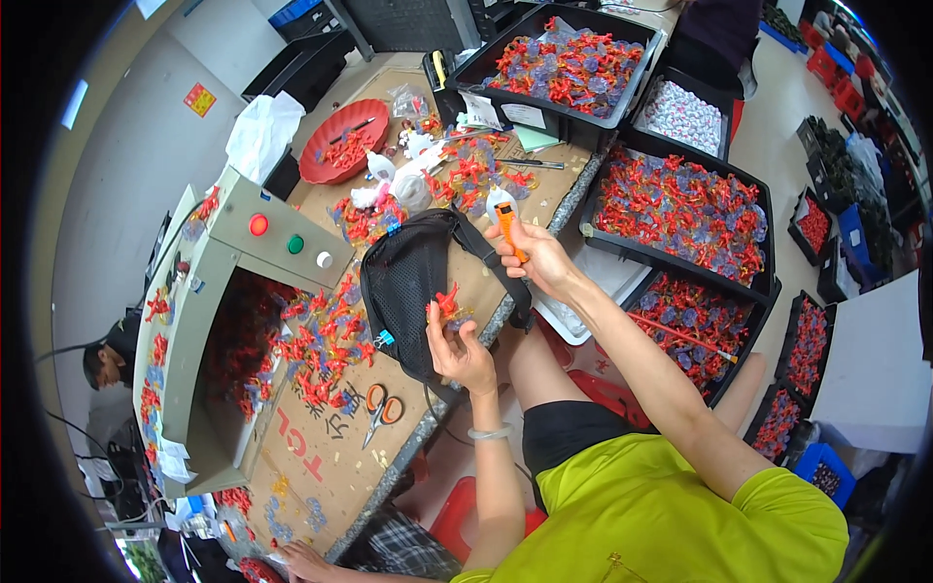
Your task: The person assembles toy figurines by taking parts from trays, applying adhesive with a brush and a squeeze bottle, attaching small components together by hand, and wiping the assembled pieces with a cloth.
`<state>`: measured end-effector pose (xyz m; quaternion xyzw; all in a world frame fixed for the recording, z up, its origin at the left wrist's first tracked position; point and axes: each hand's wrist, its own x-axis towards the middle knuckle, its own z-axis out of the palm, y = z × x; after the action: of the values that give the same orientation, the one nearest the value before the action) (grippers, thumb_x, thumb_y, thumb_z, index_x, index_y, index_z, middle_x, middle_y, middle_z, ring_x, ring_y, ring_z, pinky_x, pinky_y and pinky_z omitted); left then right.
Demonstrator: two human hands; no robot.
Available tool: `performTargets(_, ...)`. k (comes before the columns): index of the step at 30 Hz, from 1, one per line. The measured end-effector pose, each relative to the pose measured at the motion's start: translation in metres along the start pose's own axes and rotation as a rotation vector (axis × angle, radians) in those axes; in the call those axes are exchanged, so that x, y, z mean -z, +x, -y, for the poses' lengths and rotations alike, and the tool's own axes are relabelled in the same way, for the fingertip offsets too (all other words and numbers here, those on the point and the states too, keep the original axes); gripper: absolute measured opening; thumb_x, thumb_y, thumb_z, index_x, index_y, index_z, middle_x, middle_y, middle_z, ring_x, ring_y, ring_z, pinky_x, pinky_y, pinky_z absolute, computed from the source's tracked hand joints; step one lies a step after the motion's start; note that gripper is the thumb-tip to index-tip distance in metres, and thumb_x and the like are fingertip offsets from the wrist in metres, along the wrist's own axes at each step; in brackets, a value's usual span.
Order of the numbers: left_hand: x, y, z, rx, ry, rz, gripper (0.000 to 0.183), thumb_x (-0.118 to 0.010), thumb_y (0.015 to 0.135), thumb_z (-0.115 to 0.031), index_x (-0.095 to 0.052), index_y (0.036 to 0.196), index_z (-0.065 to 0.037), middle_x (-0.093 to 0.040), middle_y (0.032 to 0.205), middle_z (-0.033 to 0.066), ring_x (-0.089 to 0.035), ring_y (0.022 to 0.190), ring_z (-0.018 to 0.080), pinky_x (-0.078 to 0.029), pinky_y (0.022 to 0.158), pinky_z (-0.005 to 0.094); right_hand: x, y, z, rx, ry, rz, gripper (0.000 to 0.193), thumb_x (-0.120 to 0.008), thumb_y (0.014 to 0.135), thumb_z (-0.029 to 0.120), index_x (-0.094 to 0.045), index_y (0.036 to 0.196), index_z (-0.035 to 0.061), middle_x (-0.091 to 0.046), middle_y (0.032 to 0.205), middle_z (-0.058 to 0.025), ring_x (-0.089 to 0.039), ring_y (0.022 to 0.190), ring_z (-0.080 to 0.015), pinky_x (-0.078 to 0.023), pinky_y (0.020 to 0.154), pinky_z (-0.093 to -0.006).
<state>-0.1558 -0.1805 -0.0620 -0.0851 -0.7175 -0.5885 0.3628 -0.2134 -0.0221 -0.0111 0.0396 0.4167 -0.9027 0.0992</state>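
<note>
My left hand (461, 358) holds up a small red plastic figurine (447, 299) at its fingertips, in front of a black mesh bag (408, 282) on the bench. A yellowish clear piece shows beside the figurine. To the right and farther off, my right hand (536, 255) is closed around an orange tool (508, 231) with dark detail, which looks like a utility knife. A white rounded piece (500, 200) shows at its far end; I cannot tell whether it belongs to the tool. Orange-handled scissors (382, 412) lie on the cardboard left of my left hand.
A beige machine (219, 243) with buttons stands at left, red figurines spilling from its opening. A red dish (316, 175) sits at the back. Black bins (593, 233) of red and purple pieces line the right. Another person's hand (303, 562) is at lower left.
</note>
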Motion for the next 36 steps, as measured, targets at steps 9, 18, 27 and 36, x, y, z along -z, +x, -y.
performTargets(9, 0.001, 0.000, 0.002, -0.021, 0.021, 0.016, 0.046, -0.060, 0.092, -0.016, -0.047, 0.129, 0.009, -0.055, 0.124, 0.0142, -0.058, 0.097, 0.0171, -0.049, 0.082, 0.0270, -0.038, 0.039, 0.000, -0.186, 0.160, -0.305, 0.066, -0.041, 0.079, 0.076, -0.033, 0.054, 0.0162, -0.023, 0.042, 0.0097, -0.018, 0.031, -0.0032, -0.013, 0.031, -0.0194)
performTargets(18, -0.003, 0.002, 0.001, -0.029, 0.025, -0.016, 0.048, -0.062, 0.089, -0.017, -0.048, 0.128, 0.008, -0.056, 0.118, 0.0153, -0.059, 0.097, 0.0206, -0.051, 0.079, 0.0290, -0.041, 0.059, -0.004, -0.110, 0.225, -0.379, 0.061, -0.039, 0.081, 0.071, -0.037, 0.056, 0.0154, -0.028, 0.043, 0.0076, -0.021, 0.032, -0.0058, -0.015, 0.032, -0.0228)
performTargets(27, -0.004, 0.002, 0.000, -0.023, 0.037, -0.015, 0.048, -0.061, 0.089, -0.017, -0.048, 0.128, 0.008, -0.056, 0.118, 0.0155, -0.059, 0.095, 0.0201, -0.051, 0.077, 0.0284, -0.044, 0.058, 0.002, -0.105, 0.205, -0.378, 0.058, -0.036, 0.082, 0.069, -0.034, 0.056, 0.0171, -0.024, 0.043, 0.0098, -0.018, 0.032, -0.0044, -0.012, 0.033, -0.0215)
performTargets(36, -0.005, 0.003, 0.000, -0.018, 0.055, -0.034, 0.055, -0.064, 0.088, -0.029, -0.050, 0.127, 0.007, -0.059, 0.108, 0.0150, -0.060, 0.091, 0.0217, -0.051, 0.073, 0.0292, -0.038, 0.057, 0.002, -0.117, 0.267, -0.357, 0.056, -0.037, 0.085, 0.064, -0.037, 0.057, 0.0152, -0.026, 0.043, 0.0075, -0.020, 0.031, -0.0064, -0.015, 0.031, -0.0233)
